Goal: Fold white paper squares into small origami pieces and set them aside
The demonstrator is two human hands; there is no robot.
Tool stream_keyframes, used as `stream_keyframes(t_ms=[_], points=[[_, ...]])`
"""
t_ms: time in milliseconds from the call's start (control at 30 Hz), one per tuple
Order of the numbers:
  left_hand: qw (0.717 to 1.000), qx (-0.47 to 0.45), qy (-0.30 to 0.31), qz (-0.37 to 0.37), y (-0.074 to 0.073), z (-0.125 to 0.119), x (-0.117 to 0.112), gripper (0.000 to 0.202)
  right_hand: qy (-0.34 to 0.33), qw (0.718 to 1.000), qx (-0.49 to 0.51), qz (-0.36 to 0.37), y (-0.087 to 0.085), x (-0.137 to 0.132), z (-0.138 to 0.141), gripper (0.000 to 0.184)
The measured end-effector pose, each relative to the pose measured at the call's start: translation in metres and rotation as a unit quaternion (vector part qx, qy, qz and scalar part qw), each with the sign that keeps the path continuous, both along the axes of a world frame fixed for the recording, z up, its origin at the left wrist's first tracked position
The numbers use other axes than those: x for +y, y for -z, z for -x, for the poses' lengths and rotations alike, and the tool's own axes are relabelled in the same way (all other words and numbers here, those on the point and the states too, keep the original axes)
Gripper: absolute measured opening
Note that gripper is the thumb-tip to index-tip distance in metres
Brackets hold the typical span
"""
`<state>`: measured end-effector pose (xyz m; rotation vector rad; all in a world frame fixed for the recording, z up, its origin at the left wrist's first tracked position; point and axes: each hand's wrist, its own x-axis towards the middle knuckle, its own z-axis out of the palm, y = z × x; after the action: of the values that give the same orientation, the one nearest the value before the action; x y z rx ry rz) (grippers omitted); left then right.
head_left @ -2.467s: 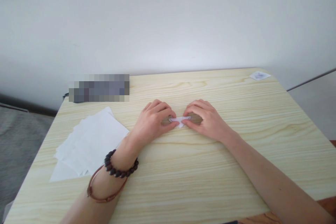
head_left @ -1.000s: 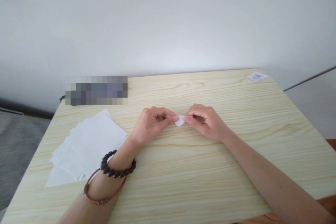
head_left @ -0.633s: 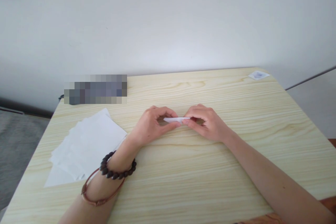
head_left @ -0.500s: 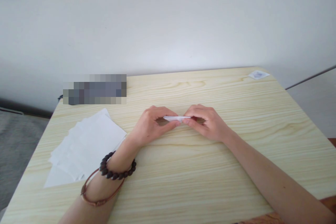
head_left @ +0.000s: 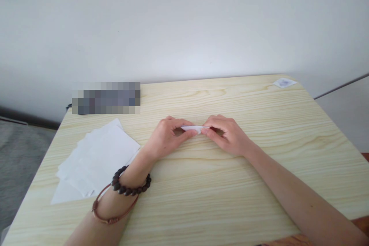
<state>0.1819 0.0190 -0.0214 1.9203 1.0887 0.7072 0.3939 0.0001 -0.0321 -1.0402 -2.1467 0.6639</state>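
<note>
Between my two hands is a small folded piece of white paper (head_left: pixel 191 128), its long edge running left to right just above the table. My left hand (head_left: pixel 170 136) pinches its left part, thumb in front and fingers behind. With thumb and fingertips, my right hand (head_left: pixel 226 133) pinches the right end. Both thumbs nearly meet at the paper's front. The fingers behind the paper are partly hidden. A fanned stack of white paper sheets (head_left: pixel 100 157) lies left of my left forearm, partly covered by it.
The pale wood-grain table (head_left: pixel 201 192) reaches back to a white wall (head_left: pixel 184 23). A dark pixelated object (head_left: pixel 108 99) lies at the back left. A small white diamond-shaped piece (head_left: pixel 285 82) with a bluish-grey middle lies at the far right corner.
Both hands keep their pinch on the folded paper and have hardly moved. The paper is tilted slightly differently, and the view has shifted a little.
</note>
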Motion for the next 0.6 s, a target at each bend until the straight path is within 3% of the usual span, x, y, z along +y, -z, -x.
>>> stream_keyframes(t_ms=[133, 367, 600], points=[[1.000, -0.019, 0.015, 0.001, -0.0015, 0.0015, 0.0002, 0.022, 0.017, 0.999, 0.026, 0.022, -0.0006, -0.0004, -0.0003, 0.018], [0.996, 0.037, 0.041, -0.071, -0.0046, 0.0045, 0.0023, 0.033, 0.002, 1.000, 0.013, 0.013, -0.0032, -0.0010, 0.0001, 0.024], [0.999, 0.020, 0.016, -0.035, -0.0024, 0.0017, 0.0014, 0.031, 0.014, 0.999, 0.021, 0.029, -0.0030, -0.0001, 0.0012, 0.023]])
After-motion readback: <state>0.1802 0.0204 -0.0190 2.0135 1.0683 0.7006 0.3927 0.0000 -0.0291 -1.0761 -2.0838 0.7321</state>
